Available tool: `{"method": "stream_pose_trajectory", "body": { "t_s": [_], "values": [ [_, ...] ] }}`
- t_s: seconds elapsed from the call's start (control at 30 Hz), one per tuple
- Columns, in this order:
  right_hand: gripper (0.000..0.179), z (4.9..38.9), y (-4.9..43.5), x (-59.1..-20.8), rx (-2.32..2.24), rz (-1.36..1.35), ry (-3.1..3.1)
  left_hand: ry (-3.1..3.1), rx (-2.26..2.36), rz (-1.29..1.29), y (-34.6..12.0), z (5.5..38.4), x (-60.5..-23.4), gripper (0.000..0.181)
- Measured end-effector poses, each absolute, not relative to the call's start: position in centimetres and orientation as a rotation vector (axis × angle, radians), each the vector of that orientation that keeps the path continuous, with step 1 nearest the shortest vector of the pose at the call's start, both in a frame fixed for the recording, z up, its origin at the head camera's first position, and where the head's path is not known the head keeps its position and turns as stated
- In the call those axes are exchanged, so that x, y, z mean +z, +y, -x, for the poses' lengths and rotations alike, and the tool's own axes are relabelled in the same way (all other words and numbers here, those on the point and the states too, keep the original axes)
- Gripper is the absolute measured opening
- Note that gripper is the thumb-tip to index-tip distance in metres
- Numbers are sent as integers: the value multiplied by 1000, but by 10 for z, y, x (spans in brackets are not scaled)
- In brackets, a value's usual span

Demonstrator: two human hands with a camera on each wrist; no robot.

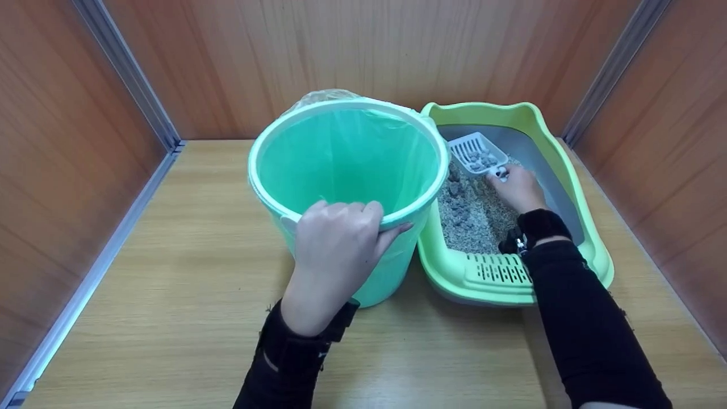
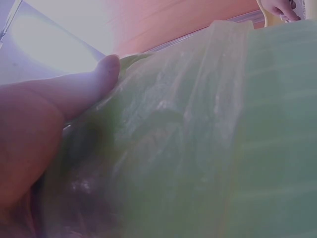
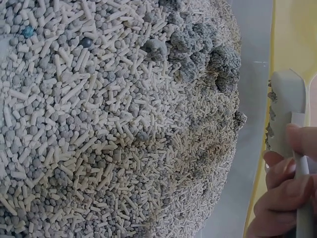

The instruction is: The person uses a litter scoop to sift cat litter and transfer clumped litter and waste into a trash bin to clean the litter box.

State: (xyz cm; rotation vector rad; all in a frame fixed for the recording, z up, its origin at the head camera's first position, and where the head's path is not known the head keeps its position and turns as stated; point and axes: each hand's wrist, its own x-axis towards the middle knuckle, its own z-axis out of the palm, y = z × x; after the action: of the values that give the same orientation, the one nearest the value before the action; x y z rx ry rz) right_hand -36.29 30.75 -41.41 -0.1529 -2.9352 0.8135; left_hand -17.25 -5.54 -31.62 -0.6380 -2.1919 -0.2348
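My left hand grips the near rim of a green trash bin, fingers over the edge and thumb along the outside. A thin plastic liner covers the bin's wall beneath that hand in the left wrist view. With my right hand I hold a pale litter scoop by its handle, above the far part of the green litter box. Some grey clumps lie in the slotted scoop. Below is pellet litter with darker clumps along one side.
The bin and litter box stand side by side on a wooden surface. Wood-grain panels with metal edging enclose the left, back and right. A slotted step forms the box's near end.
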Motion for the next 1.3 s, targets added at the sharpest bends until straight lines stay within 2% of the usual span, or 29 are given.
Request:
{"method": "stream_pose_trajectory", "body": {
  "t_s": [0.33,0.53,0.9,1.3],
  "values": [
    [42,366,307,-400,818,169,-2912,-2210,-223,639,-56,172,-315,63],
    [45,365,308,-378,787,170,-2908,-2200,-206,635,-54,172,-316,64],
    [60,354,310,-300,740,125,-2995,-2199,-201,633,-55,173,-316,64],
    [44,320,273,-222,584,-175,-2942,-2205,-213,632,-55,174,-317,63]
  ]
}}
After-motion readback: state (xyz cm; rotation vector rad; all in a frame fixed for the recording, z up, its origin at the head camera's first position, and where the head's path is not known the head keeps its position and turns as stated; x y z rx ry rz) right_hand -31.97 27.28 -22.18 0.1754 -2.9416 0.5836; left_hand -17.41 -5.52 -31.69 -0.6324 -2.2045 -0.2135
